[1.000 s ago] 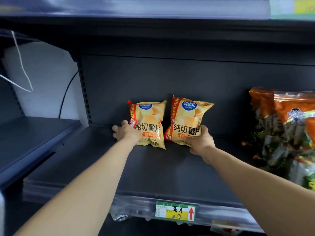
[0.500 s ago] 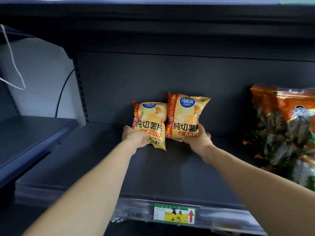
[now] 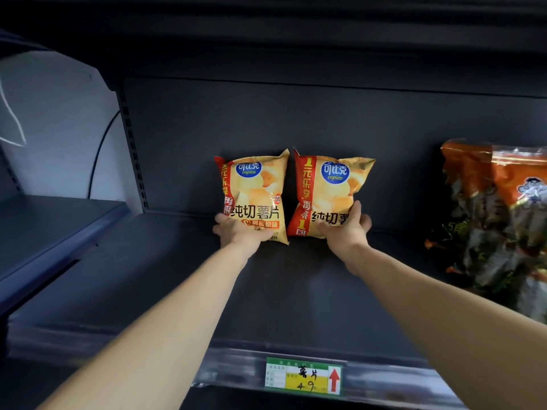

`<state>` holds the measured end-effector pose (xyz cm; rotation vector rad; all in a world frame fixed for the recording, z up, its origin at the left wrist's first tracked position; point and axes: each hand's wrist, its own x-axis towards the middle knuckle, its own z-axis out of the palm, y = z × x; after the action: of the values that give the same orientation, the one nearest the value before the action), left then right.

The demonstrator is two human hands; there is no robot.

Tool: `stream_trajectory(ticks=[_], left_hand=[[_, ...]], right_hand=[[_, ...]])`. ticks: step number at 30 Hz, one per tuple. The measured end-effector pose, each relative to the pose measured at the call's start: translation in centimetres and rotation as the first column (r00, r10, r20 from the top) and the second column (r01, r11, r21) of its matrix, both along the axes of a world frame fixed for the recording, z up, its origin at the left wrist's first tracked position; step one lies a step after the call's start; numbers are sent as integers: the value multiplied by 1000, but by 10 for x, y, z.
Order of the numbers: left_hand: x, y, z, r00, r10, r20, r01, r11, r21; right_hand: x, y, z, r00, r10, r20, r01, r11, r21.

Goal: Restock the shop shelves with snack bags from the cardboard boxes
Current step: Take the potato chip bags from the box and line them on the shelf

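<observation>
Two yellow-and-red potato chip bags stand upright side by side against the back panel of the dark shelf (image 3: 183, 291). My left hand (image 3: 238, 232) grips the bottom of the left chip bag (image 3: 254, 190). My right hand (image 3: 344, 232) grips the lower part of the right chip bag (image 3: 328, 190), fingers curled round its right edge. Both arms reach in from the bottom of the view. No cardboard box is in view.
Orange snack packs (image 3: 500, 214) fill the shelf's right end. A green-and-yellow price tag (image 3: 303, 375) sits on the shelf's front rail. A lower blue shelf (image 3: 53, 229) lies to the left, beside a slotted upright (image 3: 131, 149) and a black cable (image 3: 100, 155).
Both bags were tilted and lifted upright, then brought closer together and set straight against the back panel. My hands stayed at their lower edges.
</observation>
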<state>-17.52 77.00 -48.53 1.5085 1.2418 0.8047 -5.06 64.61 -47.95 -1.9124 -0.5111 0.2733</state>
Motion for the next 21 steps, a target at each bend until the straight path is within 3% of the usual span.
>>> stream_trajectory(ticks=[3,7,14,21], left_hand=[[8,-7,0,999,7,-40,-3,995,97],[10,-1,-5,996,-32,87,26,997,68],[3,8,-11,981,-110,163,104,994,45],[-2,-4,5,970,-17,241,28,999,-41]], right_hand=[[-4,3,-2,1000,-24,13,24,1000,-5],[-8,1,-1,998,-44,54,43,999,28],[-20,0,-7,997,70,16,-70,996,49],[-34,-8,-3,995,-71,69,59,985,162]])
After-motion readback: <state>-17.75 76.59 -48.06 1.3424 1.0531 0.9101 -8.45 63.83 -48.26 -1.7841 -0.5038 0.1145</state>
